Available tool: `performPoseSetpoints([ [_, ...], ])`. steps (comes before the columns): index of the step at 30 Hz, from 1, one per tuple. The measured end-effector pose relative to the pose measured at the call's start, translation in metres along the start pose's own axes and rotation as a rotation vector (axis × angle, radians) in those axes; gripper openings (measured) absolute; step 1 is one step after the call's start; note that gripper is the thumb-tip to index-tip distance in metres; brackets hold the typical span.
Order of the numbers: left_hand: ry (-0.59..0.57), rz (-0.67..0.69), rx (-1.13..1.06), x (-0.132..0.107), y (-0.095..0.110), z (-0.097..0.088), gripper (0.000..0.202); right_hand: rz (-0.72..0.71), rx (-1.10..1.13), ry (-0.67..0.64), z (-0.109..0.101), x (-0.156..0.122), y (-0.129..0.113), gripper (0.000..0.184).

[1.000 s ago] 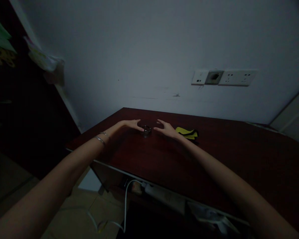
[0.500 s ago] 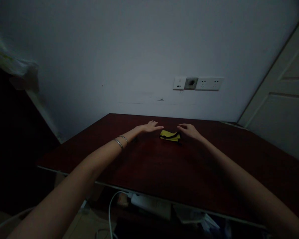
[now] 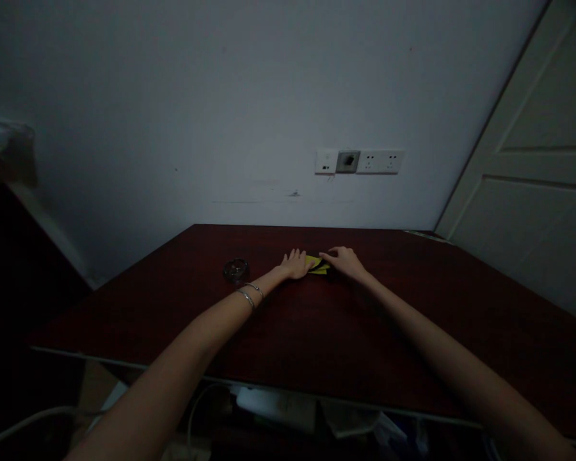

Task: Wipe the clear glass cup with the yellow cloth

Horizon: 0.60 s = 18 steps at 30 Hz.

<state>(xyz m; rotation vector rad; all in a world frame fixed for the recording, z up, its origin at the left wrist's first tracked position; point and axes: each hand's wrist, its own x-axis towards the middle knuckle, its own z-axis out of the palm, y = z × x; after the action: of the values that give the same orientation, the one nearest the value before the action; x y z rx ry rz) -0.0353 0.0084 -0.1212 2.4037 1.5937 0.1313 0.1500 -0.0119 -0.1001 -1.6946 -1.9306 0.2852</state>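
Note:
A small folded yellow cloth [image 3: 318, 265] with black edging lies on the dark red table [image 3: 278, 339]. My left hand [image 3: 295, 263] rests flat with fingers spread, its thumb side over the cloth's left end. Two silvery bracelets [image 3: 251, 296] circle that wrist. My right hand [image 3: 345, 261] is at the cloth's right end, fingers loosely bent and thumb apart from them. Its thumb tip reaches the cloth; whether it presses down is too dim to tell. To the left of my left hand stands a round, dark glass ashtray-like dish [image 3: 236, 270].
Behind the table is a pale wall with a row of sockets [image 3: 360, 162]. A white panelled door [image 3: 532, 173] stands at the right. Below the front edge, a white object [image 3: 276, 408] and a cable [image 3: 192, 416] show on a shelf. A plastic bag [image 3: 9, 147] is at far left.
My left hand has come down onto the cloth's left end. My right hand has closed in on its right end. The view has shifted, and the glass dish now shows fully beside my left forearm.

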Motion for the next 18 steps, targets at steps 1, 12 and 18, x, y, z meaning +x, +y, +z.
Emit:
performPoseSetpoints([
  [1,0.008,0.001,-0.01,0.0,-0.001,0.0,0.077,0.0,0.01,-0.003,0.001,0.001,-0.002,0.044],
  [12,0.224,0.101,-0.344,-0.015,0.002,-0.029,0.065,-0.087,0.339,-0.059,-0.022,-0.004,-0.016,0.037],
  [18,0.252,0.269,-0.641,-0.047,-0.001,-0.067,0.049,-0.211,0.553,-0.086,-0.059,-0.008,-0.045,0.035],
])
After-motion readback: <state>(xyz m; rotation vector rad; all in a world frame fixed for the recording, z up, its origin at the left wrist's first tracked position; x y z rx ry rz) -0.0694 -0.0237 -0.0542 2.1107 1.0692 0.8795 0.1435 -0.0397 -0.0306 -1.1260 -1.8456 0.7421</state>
